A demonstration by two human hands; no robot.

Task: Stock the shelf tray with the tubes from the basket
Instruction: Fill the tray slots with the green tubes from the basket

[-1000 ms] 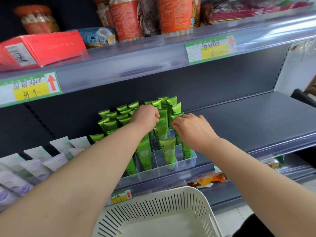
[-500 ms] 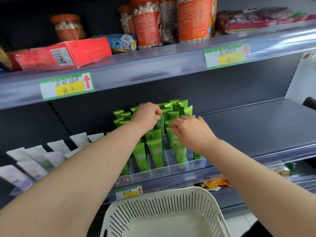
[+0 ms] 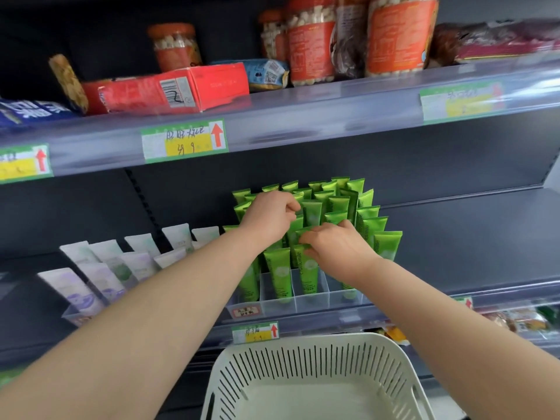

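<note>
Right hand (image 3: 339, 248): fingers curled, pinching the crimped top of a green tube (image 3: 309, 275) that stands upright in the frontmost standing row.
Left hand (image 3: 268, 218): at 10 o'clock of your right hand, fingers curled over the tube tops. Can't tell whether it's pinching one or just steadying.
Step in hand: looks like seating and straightening, not fetching. Push the tube straight down until the cap bottoms in its cell, with the crimp in line with its neighbours. Keep your wrist off the rows behind, since those tops look easy to tip.
Green tubes (image 3: 338, 204): a packed block, running from under both hands out to 12 and 2 o'clock.
Tray (image 3: 330, 298): clear and divided, with its front wall at 6 o'clock just below the right hand.
Basket (image 3: 306, 344): white and slotted, at 6 o'clock, well below both hands. No tubes visible inside, so the task is likely near done.
Pale tubes (image 3: 106, 262): at 9 o'clock, in a separate display. Leave them.
</note>
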